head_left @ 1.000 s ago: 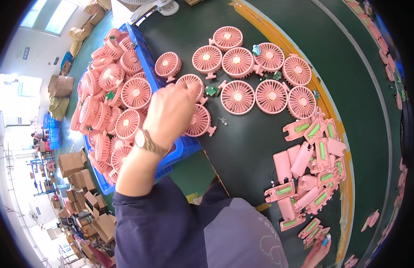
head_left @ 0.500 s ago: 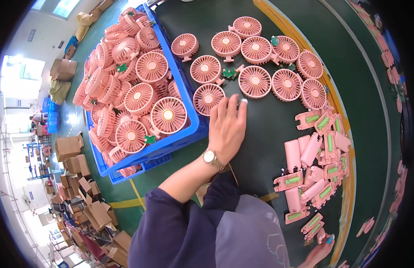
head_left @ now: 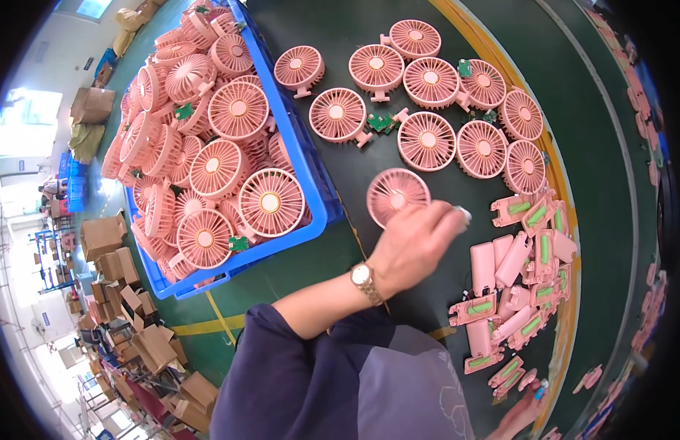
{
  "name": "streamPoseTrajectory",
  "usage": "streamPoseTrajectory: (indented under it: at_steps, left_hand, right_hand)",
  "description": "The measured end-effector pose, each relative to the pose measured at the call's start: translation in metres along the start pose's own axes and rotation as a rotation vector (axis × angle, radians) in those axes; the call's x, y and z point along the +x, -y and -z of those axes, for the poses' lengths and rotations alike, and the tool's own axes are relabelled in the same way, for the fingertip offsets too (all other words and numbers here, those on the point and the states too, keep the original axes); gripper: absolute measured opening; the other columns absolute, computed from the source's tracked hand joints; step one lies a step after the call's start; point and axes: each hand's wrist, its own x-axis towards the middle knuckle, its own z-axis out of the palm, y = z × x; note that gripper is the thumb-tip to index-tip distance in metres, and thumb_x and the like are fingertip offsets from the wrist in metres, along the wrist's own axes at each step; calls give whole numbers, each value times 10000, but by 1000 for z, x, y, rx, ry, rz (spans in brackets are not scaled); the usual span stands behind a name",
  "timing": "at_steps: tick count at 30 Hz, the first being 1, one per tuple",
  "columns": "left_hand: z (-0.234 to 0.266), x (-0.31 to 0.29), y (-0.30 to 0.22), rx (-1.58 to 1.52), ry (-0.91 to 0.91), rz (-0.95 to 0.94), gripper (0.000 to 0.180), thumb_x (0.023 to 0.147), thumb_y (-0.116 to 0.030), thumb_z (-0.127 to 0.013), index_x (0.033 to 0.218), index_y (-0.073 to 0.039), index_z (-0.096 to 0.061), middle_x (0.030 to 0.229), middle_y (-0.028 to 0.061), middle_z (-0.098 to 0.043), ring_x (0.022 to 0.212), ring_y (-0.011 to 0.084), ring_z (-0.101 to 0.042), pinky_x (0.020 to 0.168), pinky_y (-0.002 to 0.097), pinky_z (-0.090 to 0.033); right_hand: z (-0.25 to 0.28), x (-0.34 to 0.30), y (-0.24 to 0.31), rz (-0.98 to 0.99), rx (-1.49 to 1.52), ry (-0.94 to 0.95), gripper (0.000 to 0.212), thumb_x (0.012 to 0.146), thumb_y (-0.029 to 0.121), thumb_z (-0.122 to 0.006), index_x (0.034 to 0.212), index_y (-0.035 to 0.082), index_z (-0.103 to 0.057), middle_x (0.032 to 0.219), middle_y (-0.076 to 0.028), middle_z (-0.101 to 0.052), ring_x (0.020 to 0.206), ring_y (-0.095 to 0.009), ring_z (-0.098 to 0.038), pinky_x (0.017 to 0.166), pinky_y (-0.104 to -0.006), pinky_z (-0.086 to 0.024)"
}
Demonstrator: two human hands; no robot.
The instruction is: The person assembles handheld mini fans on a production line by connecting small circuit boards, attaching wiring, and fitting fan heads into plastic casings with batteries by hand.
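My left hand, with a watch on its wrist, is closed on a round pink fan head at the middle of the dark table. Slight blur covers this fan head and my fingers. More pink fan heads lie face up beyond it, some with small green circuit boards. At the lower right edge, my right hand has its fingers drawn together, with a small blue thing at their tips that I cannot make out. Pink handle shells, several holding green batteries, are piled ahead of that hand.
A blue crate heaped with pink fan heads stands at the left. Yellow tape runs along the table's right edge. Cardboard boxes are stacked on the floor farther left. Another strip with pink parts runs along the far right.
My left hand has taken hold of the fan head beside the crate and moved it right and toward me. The right hand has barely moved.
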Motion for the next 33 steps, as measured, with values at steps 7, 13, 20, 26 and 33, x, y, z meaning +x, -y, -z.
streamPoseTrajectory:
  at_steps: [7,13,20,26,33]
  left_hand:
    - [-9,19,-64,-612,156,-66,360,688,19,-630,1039,-6,-553,930,118,-580,735,281,-624,592,353,-536]
    - [-22,29,-113,-991,268,-52,355,701,-21,-646,1028,20,-514,871,119,-474,742,283,-566,620,364,-497]
    - [-25,21,-119,-1022,439,-49,243,751,-63,-612,957,18,-512,861,117,-488,759,274,-574,608,352,-509]
    - [-26,20,-124,-874,423,-200,173,794,-69,-557,929,32,-524,846,132,-518,755,277,-584,589,352,-514]
    - [-31,24,-131,-1026,602,-34,200,792,-42,-597,974,24,-549,886,139,-555,827,280,-605,680,362,-522]
  right_hand:
    - [-99,-14,69,-45,33,154,211,970,237,-512,922,32,-492,823,-66,-482,696,-134,-460,561,-211,-370]
    - [-156,-18,93,180,166,353,217,944,216,-555,918,18,-472,741,-68,-448,420,-127,-405,322,-244,-360]
    - [-157,-18,103,118,33,166,204,958,209,-554,1006,19,-496,711,-32,-500,423,-31,-384,333,-149,-245]
    - [-159,-17,98,252,-180,71,224,958,233,-566,1012,24,-506,738,-18,-539,438,-15,-375,366,-157,-233]
    - [-163,-20,108,378,-179,184,195,939,196,-596,940,22,-508,850,-64,-537,498,-40,-415,379,-152,-255]
